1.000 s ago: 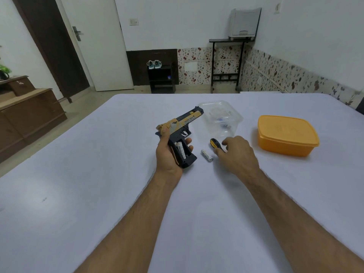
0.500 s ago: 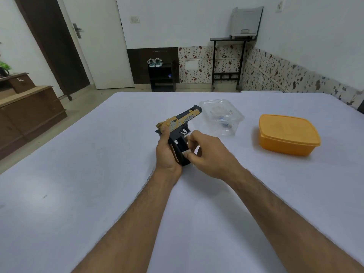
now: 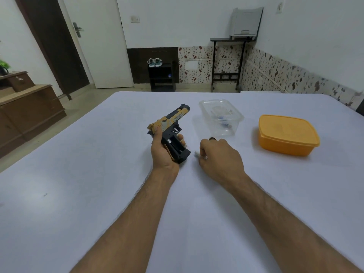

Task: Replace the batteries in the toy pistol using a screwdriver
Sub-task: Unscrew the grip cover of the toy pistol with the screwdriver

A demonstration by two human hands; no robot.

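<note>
On the white table (image 3: pixel 98 194), the left hand (image 3: pixel 162 152) grips the toy pistol (image 3: pixel 171 131) by its handle, battery bay open and facing up. Just beside it, the right hand (image 3: pixel 218 156) has fingers curled around a battery (image 3: pixel 197 154), knuckles up, near the clear container (image 3: pixel 220 117); the orange box (image 3: pixel 286 134) sits well apart.

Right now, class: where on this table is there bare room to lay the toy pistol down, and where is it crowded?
Bare cloth lies left of the left hand holding the toy pistol, and near, between the forearms. Crowded: the right hand over a battery, with the clear container and orange box beyond.
</note>
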